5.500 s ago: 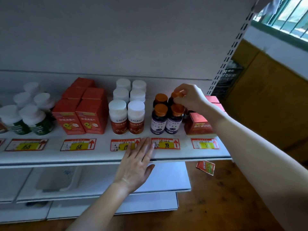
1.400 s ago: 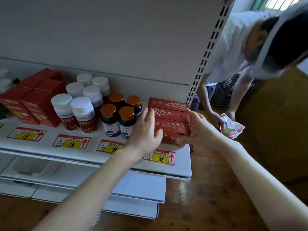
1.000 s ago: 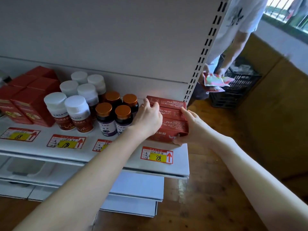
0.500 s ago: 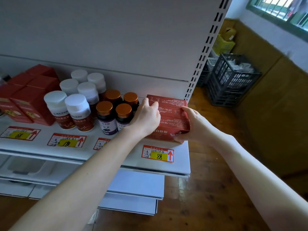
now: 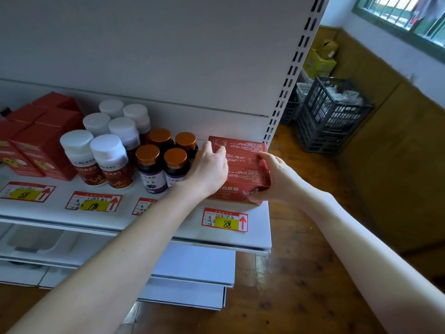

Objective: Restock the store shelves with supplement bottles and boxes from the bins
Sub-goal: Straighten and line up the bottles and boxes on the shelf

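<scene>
Your left hand (image 5: 207, 169) grips the left side of a block of red cardboard boxes with white print (image 5: 245, 165), fingers curled over its upper left edge. Your right hand (image 5: 277, 179) clamps the right side, thumb laid along the top and the other fingers wrapped round the lower front corner. Both hands are closed on the block, which is held between them. The block sits at the right-hand end of the white metal shelf (image 5: 257, 227), its underside on or just at the shelf surface; which of the two cannot be told. Its rear is close to the white back panel, and contact there cannot be confirmed either. Faint seams cross the top of the block, so it reads as several boxes pressed together; the count cannot be told. Directly below the grip, on the shelf's front lip, is a red and yellow price tag marked 88 (image 5: 225, 220). Just left of your left hand stand four dark bottles with orange caps (image 5: 150, 169) in a two-by-two group, the nearest partly hidden behind that hand. Further left of the grip are white-capped bottles with red labels (image 5: 110, 160) in rows, and beyond them tall red cartons (image 5: 41, 145) at the frame edge. A second tag, marked 198 (image 5: 94, 202), lies in front of the white-capped bottles. To the right of the grip — well apart, past the slotted shelf upright — a black plastic crate (image 5: 334, 116) stands on the brown wooden floor (image 5: 301, 285) with pale packets inside. A yellow cardboard box (image 5: 319, 63) sits behind the crate.
</scene>
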Available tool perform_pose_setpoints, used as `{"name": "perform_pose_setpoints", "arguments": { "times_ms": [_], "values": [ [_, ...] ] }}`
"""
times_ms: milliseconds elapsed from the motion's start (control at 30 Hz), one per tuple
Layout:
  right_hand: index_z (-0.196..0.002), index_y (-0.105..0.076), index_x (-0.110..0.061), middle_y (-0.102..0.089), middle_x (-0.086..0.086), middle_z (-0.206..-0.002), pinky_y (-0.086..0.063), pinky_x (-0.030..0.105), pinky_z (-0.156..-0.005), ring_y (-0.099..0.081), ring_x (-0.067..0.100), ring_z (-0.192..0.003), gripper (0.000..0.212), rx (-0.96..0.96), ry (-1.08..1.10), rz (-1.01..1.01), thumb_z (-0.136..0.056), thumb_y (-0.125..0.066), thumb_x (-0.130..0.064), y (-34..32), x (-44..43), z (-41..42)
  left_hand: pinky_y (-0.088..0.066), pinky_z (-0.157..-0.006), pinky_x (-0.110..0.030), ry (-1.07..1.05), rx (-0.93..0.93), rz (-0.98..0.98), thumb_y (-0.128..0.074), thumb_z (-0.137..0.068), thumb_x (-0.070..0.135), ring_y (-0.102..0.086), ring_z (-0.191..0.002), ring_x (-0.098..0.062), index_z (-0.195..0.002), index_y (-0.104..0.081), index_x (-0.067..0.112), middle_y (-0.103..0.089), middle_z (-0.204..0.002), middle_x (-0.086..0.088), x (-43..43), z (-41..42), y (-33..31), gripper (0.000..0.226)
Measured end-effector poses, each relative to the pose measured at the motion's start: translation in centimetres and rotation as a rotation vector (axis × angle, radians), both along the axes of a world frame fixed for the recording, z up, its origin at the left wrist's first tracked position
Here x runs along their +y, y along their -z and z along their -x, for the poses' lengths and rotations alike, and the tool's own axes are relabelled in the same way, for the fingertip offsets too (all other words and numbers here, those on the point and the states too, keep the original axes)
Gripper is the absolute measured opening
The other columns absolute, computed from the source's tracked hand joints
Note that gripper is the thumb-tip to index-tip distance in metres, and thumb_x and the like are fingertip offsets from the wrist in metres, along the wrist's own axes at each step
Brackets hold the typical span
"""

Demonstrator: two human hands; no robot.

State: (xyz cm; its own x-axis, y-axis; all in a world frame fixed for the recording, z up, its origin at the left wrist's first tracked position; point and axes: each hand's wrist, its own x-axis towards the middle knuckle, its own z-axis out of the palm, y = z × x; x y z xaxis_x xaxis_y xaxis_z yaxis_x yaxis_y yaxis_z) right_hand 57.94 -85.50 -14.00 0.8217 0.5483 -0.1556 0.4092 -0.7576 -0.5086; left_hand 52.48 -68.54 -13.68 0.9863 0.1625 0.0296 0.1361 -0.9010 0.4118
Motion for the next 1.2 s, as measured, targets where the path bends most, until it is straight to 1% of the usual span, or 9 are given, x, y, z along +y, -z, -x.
{"name": "perform_pose_setpoints", "arguments": {
  "times_ms": [100, 267, 367, 500, 633, 800, 1000, 1133, 1200],
  "values": [
    [-0.145, -0.013, -0.020, -0.029, 0.003, -0.145, -0.035, 0.018, -0.088, -0.038, 0.016, -0.124, 0.107, -0.002, -0.012, 0.014, -0.065, -0.081, -0.032, -0.02, 0.06, -0.01, -0.038, -0.102, -0.036, 0.000, -0.002, -0.002, -0.030, -0.101, 0.019, -0.035, -0.130, -0.033, -0.139, -0.035, 0.004, -0.028, -0.144, -0.021, -0.06, 0.08, 0.09, 0.042],
    [-0.146, -0.011, -0.020, -0.026, 0.002, -0.147, -0.034, 0.019, -0.092, -0.036, 0.016, -0.127, 0.108, 0.008, -0.011, 0.007, -0.065, -0.081, -0.033, 0.00, -0.01, 0.04, -0.035, -0.105, -0.036, -0.003, -0.002, -0.004, -0.029, -0.101, 0.020, -0.030, -0.134, -0.033, -0.143, -0.030, 0.005, -0.024, -0.148, -0.021, -0.12, 0.15, 0.15, 0.044],
    [-0.147, -0.010, -0.020, -0.024, 0.002, -0.149, -0.034, 0.021, -0.096, -0.034, 0.016, -0.129, 0.108, 0.018, -0.016, 0.004, -0.066, -0.081, -0.033, -0.04, -0.05, 0.04, -0.037, -0.104, -0.036, -0.011, 0.003, 0.003, -0.029, -0.101, 0.020, -0.032, -0.134, -0.034, -0.143, -0.030, 0.005, -0.023, -0.148, -0.021, -0.23, 0.14, 0.19, 0.044],
    [-0.147, -0.008, -0.020, -0.021, 0.002, -0.150, -0.032, 0.020, -0.097, -0.032, 0.016, -0.131, 0.110, 0.032, -0.019, -0.007, -0.066, -0.081, -0.030, -0.02, -0.16, 0.17, -0.038, -0.103, -0.036, -0.023, 0.002, 0.014, -0.030, -0.101, 0.019, -0.031, -0.135, -0.035, -0.143, -0.029, 0.005, -0.021, -0.149, -0.021, -0.27, 0.04, 0.22, 0.045],
    [-0.148, -0.003, -0.020, -0.018, 0.002, -0.150, -0.034, 0.021, -0.099, -0.031, 0.016, -0.132, 0.113, 0.061, -0.023, -0.016, -0.067, -0.081, -0.029, -0.08, -0.20, 0.23, -0.033, -0.107, -0.037, -0.034, 0.001, 0.013, -0.031, -0.100, 0.018, -0.026, -0.137, -0.035, -0.143, -0.029, 0.005, -0.021, -0.149, -0.022, -0.44, 0.06, 0.10, 0.045],
    [-0.148, -0.002, -0.020, -0.018, 0.002, -0.150, -0.035, 0.023, -0.101, -0.031, 0.017, -0.132, 0.114, 0.060, -0.025, -0.011, -0.066, -0.081, -0.030, -0.13, -0.18, 0.21, -0.036, -0.104, -0.036, -0.049, -0.004, 0.024, -0.031, -0.100, 0.018, -0.031, -0.135, -0.034, -0.141, -0.033, 0.004, -0.024, -0.149, -0.021, -0.53, 0.10, -0.19, 0.043],
    [-0.148, 0.000, -0.021, -0.018, 0.002, -0.149, -0.035, 0.025, -0.102, -0.032, 0.017, -0.130, 0.117, 0.069, -0.034, -0.036, -0.065, -0.082, -0.028, 0.02, -0.51, 0.20, -0.029, -0.109, -0.039, -0.060, -0.021, 0.024, -0.031, -0.101, 0.019, -0.021, -0.140, -0.034, -0.144, -0.028, 0.006, -0.015, -0.153, -0.020, -0.60, 0.02, -0.03, 0.045],
    [-0.147, -0.001, -0.024, -0.019, 0.002, -0.148, -0.040, 0.030, -0.104, -0.033, 0.017, -0.130, 0.116, 0.042, -0.046, -0.028, -0.064, -0.083, -0.031, 0.06, -0.73, 0.17, -0.031, -0.108, -0.039, -0.068, -0.060, -0.012, -0.031, -0.100, 0.021, -0.022, -0.140, -0.032, -0.144, -0.029, 0.007, -0.019, -0.152, -0.019, -0.62, 0.11, 0.06, 0.045],
    [-0.148, -0.003, -0.024, -0.017, 0.003, -0.150, -0.037, 0.036, -0.108, -0.029, 0.020, -0.134, 0.115, 0.004, -0.050, 0.003, -0.064, -0.082, -0.035, -0.09, -0.90, 0.31, -0.035, -0.105, -0.039, -0.058, -0.100, -0.040, -0.032, -0.100, 0.021, -0.026, -0.138, -0.030, -0.142, -0.033, 0.006, -0.023, -0.151, -0.018, -0.77, 0.28, -0.15, 0.044]
  ]
}}
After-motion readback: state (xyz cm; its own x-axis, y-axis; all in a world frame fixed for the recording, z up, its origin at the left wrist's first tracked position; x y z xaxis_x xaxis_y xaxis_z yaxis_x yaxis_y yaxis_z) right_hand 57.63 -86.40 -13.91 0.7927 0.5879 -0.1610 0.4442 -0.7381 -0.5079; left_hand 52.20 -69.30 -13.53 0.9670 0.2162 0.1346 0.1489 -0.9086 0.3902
